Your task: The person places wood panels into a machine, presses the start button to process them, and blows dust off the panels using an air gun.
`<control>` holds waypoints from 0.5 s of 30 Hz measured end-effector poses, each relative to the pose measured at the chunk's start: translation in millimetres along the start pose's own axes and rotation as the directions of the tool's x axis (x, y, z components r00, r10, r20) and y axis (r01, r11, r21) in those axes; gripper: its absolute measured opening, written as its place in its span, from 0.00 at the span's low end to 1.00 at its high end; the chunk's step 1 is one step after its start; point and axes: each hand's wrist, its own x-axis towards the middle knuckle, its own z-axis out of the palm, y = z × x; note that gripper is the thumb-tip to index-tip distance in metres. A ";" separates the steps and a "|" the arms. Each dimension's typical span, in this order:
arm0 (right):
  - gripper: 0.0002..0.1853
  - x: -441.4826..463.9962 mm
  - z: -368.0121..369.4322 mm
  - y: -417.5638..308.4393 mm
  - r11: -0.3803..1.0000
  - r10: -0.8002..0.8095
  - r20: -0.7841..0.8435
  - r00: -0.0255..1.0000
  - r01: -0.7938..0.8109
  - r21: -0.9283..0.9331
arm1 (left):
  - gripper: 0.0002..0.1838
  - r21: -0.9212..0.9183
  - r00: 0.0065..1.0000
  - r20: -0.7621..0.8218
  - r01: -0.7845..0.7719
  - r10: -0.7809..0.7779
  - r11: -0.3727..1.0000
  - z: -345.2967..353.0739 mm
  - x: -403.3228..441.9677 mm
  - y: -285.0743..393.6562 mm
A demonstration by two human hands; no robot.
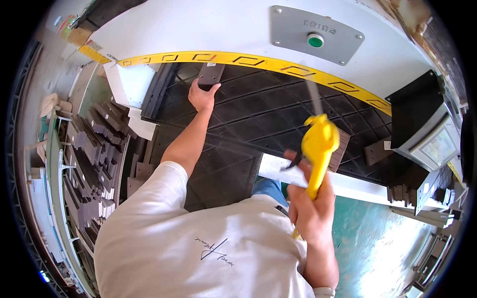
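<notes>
My left hand [202,97] reaches far forward over the black grooved machine bed [248,109]. Its thumb and fingers grip the near end of a dark brown board [211,73], which carries small holes and a white label; the far end goes out of sight under the yellow-striped edge. In my right hand [314,208] is a yellow air blow gun [319,141], its thin nozzle pointing forward over the bed and blurred. The fingers wrap around its handle near the black trigger. A brown board piece [341,151] lies on the bed just behind the gun, partly hidden.
Above the bed runs a white machine cover with a green start button [315,40]. A control screen [437,144] stands at the right, near another brown piece [377,151]. Stacks of brown boards [97,154] fill a rack at the left. Small pieces [401,195] line the right front edge.
</notes>
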 end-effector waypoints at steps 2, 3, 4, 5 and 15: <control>0.29 -18.7 -21.5 27.0 0.987 0.059 0.069 0.996 -0.048 -0.154 | 0.46 0.003 1.000 0.017 0.011 -0.012 1.000 0.1 -0.7 0.4; 0.28 -27.7 -36.9 42.8 0.959 0.107 0.138 0.985 -0.066 -0.274 | 0.48 0.005 0.999 0.044 0.026 -0.026 1.000 1.3 -0.1 -1.4; 0.26 -34.4 -47.5 48.1 0.933 0.191 0.208 0.959 -0.112 -0.341 | 0.49 0.008 0.998 0.058 0.036 -0.037 0.999 0.3 -0.7 0.5; 0.26 -40.9 -57.8 56.7 0.926 0.215 0.199 0.956 -0.135 -0.351 | 0.50 0.011 0.996 0.071 0.047 -0.048 0.999 -1.4 -1.1 2.1; 0.22 -75.0 -94.5 100.9 0.965 0.188 0.087 0.978 -0.168 -0.204 | 0.20 -0.426 0.900 0.159 -0.307 0.405 0.851 -46.2 -180.0 171.8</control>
